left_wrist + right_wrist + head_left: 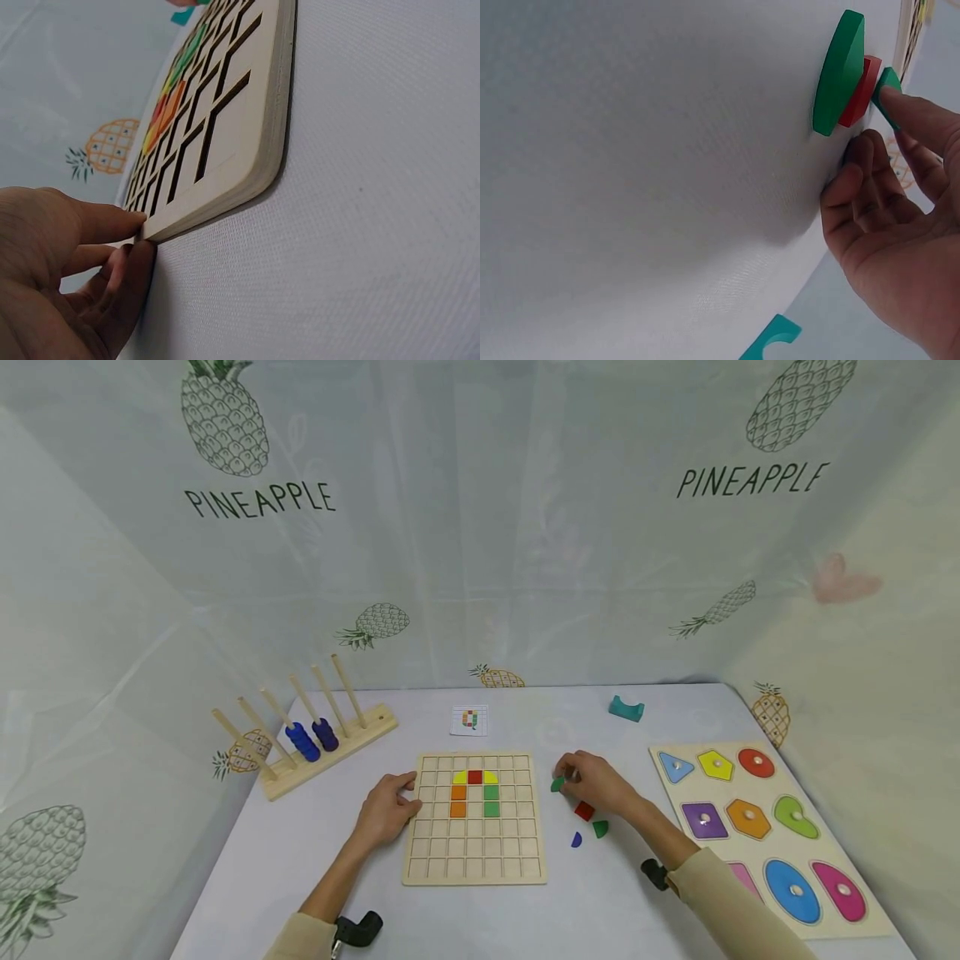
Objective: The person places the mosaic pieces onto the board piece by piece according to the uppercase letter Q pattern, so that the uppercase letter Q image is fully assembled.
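A wooden grid board (pixel 438 847) lies flat, with yellow, red, orange and green pieces set in its upper cells as an arch. At its left edge, my left hand (pixel 386 810) touches the rim with thumb and forefinger spread apart; the left wrist view shows the fingertips against the board's side. To the right of the board, my right hand (pixel 600 783) pinches a small green piece (pixel 557 784) between thumb and finger. Close below it lie a red square (pixel 584 811), a green rounded piece (pixel 601 828) and a small blue half-round piece (pixel 576 840).
Behind the board lies a pattern card (pixel 469 721). A peg stand (pixel 330 762) with blue rings stands at the back left. A teal notched block (pixel 626 708) sits at the back right. The knobbed shape puzzle (pixel 720 852) lies at the right, partly under my right forearm.
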A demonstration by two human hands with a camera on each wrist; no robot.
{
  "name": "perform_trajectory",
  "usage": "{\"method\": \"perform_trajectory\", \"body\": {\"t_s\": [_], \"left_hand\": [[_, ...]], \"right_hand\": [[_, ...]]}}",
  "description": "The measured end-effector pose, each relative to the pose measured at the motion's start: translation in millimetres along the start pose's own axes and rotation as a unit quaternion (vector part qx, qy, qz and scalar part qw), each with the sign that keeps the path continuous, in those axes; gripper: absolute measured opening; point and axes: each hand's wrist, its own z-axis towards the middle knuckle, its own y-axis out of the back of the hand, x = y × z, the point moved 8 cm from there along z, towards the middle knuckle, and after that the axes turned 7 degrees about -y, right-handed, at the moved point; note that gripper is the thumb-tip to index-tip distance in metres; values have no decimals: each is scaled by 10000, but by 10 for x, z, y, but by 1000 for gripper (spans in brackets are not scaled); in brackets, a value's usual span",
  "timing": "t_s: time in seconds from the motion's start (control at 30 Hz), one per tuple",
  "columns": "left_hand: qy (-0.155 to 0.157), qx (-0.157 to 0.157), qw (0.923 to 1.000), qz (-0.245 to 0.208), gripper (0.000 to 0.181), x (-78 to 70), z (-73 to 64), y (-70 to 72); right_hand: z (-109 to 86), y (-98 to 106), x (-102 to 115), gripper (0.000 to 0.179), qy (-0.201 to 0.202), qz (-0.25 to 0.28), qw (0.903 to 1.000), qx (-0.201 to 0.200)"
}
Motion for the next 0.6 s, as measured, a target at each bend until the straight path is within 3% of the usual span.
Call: {"method": "perform_trajectory", "body": {"t_s": [0.27, 0.6], "left_hand": [[3, -13, 10000, 20, 56, -10, -1, 7], [-59, -36, 10000, 31, 55, -7, -10, 15]], "right_hand": [[-2, -8, -15, 14, 55, 317, 9991, 270], [-25, 3, 34, 11, 139, 442, 9984, 318]]}}
